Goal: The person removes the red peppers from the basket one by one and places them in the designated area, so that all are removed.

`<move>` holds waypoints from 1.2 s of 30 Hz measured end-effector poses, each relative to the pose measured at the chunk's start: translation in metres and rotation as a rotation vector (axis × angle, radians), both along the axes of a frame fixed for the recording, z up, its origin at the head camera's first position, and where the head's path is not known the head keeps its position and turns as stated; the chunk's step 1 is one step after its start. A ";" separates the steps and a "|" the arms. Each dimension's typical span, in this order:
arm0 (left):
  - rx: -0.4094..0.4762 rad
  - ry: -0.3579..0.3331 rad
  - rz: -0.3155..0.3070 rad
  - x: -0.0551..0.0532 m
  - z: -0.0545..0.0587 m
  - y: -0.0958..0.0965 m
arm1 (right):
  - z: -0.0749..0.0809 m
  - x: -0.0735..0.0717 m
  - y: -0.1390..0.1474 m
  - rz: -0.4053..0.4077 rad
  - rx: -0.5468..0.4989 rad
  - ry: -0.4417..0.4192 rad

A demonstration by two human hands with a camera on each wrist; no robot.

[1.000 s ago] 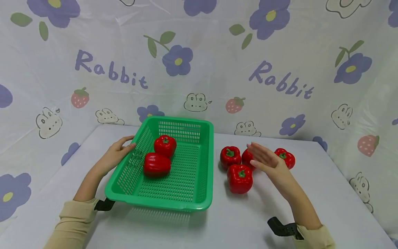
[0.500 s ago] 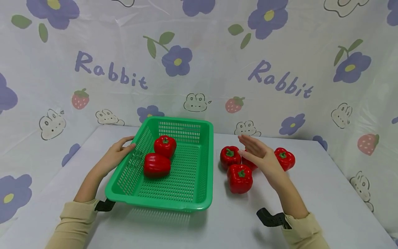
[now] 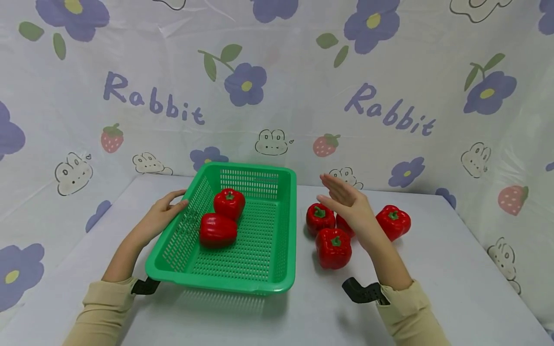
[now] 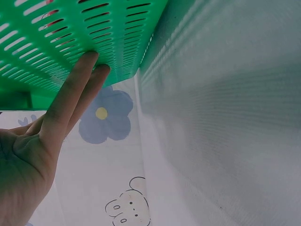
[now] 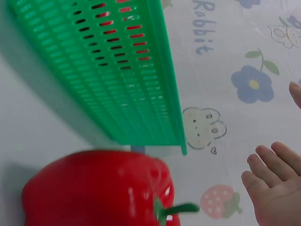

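Note:
My left hand [image 3: 159,216] rests against the left side of a green plastic basket [image 3: 287,230]. In the left wrist view, its straight fingers [image 4: 75,87] touch the slotted outer wall. Inside the basket lie two red bell peppers, one stem-up [image 3: 229,203] and one on its side [image 3: 218,230]. My right hand [image 3: 352,206] hovers with nothing in it above the peppers at the right. Beneath and beside it stand a front bell pepper [image 3: 333,249], a back-left one [image 3: 320,217] and a partly hidden one [image 3: 345,226]. Another bell pepper [image 3: 394,222] lies farther right.
Everything stands on a white table [image 3: 441,269]. Behind it hangs a white cloth [image 3: 298,62] printed with flowers, rabbits and strawberries. A black wrist mount [image 3: 363,291] sticks out from my right sleeve.
My right hand has moved left and a little farther back over the peppers, uncovering more of the far-right one. The left hand, basket and peppers have stayed put.

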State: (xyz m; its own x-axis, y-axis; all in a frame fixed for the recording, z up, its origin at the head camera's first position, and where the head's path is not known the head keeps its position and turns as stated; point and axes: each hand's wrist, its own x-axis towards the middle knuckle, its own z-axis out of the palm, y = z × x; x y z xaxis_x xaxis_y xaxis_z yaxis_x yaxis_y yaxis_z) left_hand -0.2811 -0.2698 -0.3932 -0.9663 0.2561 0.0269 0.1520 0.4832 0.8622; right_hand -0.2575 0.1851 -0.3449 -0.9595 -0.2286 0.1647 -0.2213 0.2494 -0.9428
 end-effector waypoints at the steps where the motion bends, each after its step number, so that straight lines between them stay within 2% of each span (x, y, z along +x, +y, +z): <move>1: 0.001 -0.001 0.000 0.000 0.000 0.000 | 0.001 -0.001 -0.002 0.003 -0.003 0.002; 23: -0.007 -0.006 0.004 -0.002 -0.002 0.000 | 0.022 -0.015 -0.049 0.049 -0.116 0.023; 36: -0.008 -0.004 0.001 0.000 0.001 0.000 | 0.030 -0.022 -0.073 0.040 -0.154 0.044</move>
State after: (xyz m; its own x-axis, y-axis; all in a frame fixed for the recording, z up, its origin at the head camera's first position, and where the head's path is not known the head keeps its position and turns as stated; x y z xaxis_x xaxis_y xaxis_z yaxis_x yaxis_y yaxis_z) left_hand -0.2811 -0.2698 -0.3925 -0.9667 0.2549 0.0209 0.1479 0.4905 0.8588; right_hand -0.2798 0.1118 -0.3154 -0.9411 -0.2353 0.2428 -0.2705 0.0927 -0.9582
